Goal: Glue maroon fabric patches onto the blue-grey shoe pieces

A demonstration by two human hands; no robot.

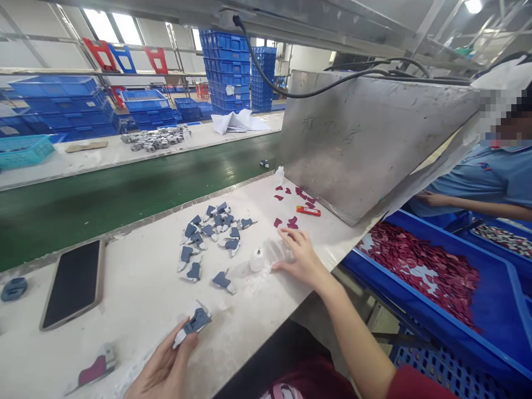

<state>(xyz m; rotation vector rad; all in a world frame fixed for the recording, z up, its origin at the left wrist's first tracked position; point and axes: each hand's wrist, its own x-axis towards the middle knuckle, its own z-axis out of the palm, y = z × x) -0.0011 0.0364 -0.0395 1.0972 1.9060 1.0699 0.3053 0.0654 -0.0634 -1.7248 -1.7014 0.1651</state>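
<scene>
The left hand (166, 354) holds one part (197, 321) in a narrow grip, pinched between thumb and fingers over the surface (158, 293). The right hand (301, 257) has a wide grip, thumb and fingers spread beside a bottle (257, 260); whether they touch it, I cannot tell. A second bottle (279, 175) stands by the metal panel (344, 138). Well over ten more parts lie in an overlapping group, too tangled to count exactly; one loose part (224, 281) sits just nearer. Several red pieces (277, 223) and one red stick (308, 210) lie by the panel, which bounds the right side. One phone (72, 285) lies near the belt-side edge, a broad gap between it and the group. The right forearm crosses the near edge.
</scene>
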